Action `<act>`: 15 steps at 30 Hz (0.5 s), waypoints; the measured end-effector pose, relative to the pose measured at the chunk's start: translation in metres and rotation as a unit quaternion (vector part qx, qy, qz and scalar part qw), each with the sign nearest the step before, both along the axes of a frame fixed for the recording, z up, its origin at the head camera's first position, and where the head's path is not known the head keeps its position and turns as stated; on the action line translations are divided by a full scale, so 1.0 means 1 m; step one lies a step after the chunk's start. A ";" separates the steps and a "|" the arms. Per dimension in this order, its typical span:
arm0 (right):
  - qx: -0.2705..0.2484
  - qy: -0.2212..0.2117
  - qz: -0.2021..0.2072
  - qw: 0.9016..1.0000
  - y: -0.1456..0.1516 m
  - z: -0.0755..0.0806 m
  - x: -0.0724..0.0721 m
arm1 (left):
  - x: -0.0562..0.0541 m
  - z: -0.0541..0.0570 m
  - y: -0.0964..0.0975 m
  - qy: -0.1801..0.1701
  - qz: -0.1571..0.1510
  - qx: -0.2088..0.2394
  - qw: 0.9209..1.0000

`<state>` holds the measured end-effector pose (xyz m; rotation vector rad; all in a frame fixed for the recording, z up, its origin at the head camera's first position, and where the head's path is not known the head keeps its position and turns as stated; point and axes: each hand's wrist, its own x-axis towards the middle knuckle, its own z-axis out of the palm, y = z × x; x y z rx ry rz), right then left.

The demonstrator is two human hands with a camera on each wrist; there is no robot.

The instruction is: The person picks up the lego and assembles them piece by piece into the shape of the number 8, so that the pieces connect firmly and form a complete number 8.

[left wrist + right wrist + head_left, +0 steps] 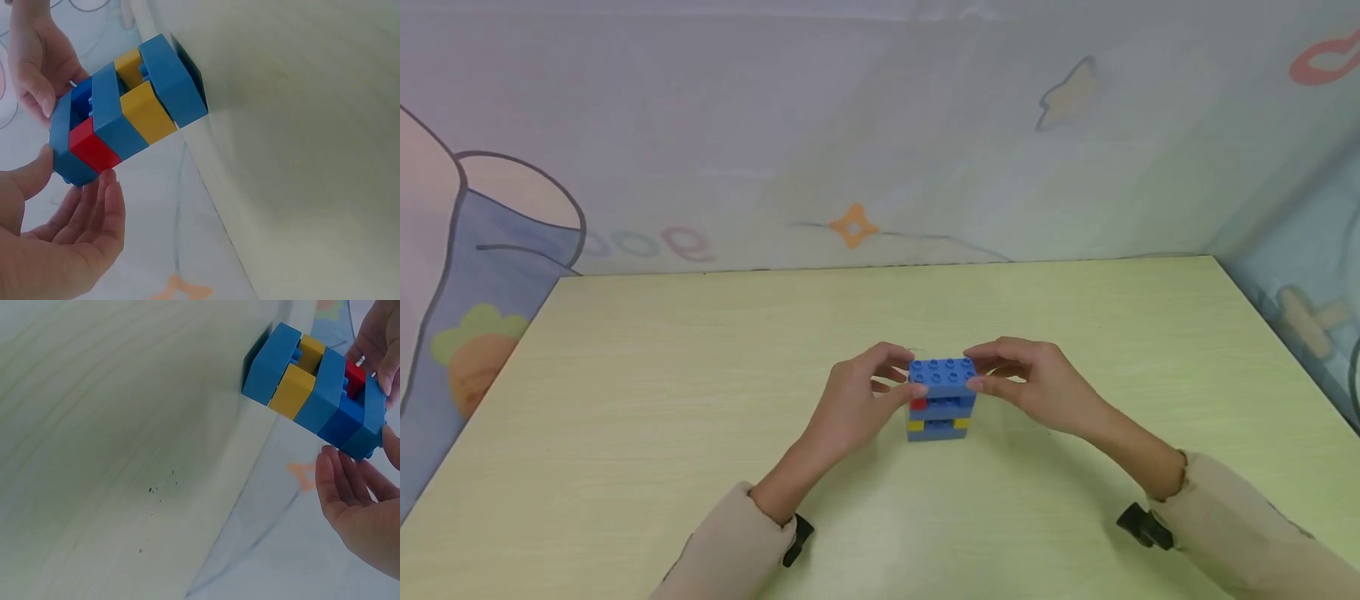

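A tower of toy building bricks stands upright on the table. Its top layer is a long blue brick (pixel 951 389) with studs showing. My left hand (pixel 859 398) pinches the left end of that brick between thumb and fingers, and my right hand (pixel 1054 388) pinches its right end. Below it sit a red brick (pixel 94 145) on the left and a darker blue brick (pixel 342 420) on the right. Beneath those are another long blue brick (pixel 951 412), two yellow bricks (pixel 292 392) with a gap between them, and a long blue base brick (pixel 936 435).
The pale wooden table (pixel 662 400) extends to both sides of the tower. Behind it hangs a printed cloth (pixel 737 125), with more printed cloth at the left and right. Small dark specks (pixel 151 489) mark the tabletop. Black wrist straps (pixel 1145 527) show at the sleeves.
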<state>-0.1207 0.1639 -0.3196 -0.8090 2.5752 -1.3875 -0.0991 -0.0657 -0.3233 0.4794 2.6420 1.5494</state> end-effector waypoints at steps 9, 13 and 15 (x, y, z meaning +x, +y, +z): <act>0.000 -0.022 -0.050 0.999 -0.004 -0.001 -0.003 | -0.006 -0.002 0.000 -0.038 0.038 0.035 0.998; -0.007 -0.052 -0.062 0.997 -0.004 -0.001 -0.004 | -0.008 -0.001 -0.001 -0.055 0.033 0.044 0.997; -0.017 -0.075 -0.062 0.995 -0.004 -0.002 -0.006 | -0.009 -0.001 -0.002 -0.064 0.029 0.047 0.996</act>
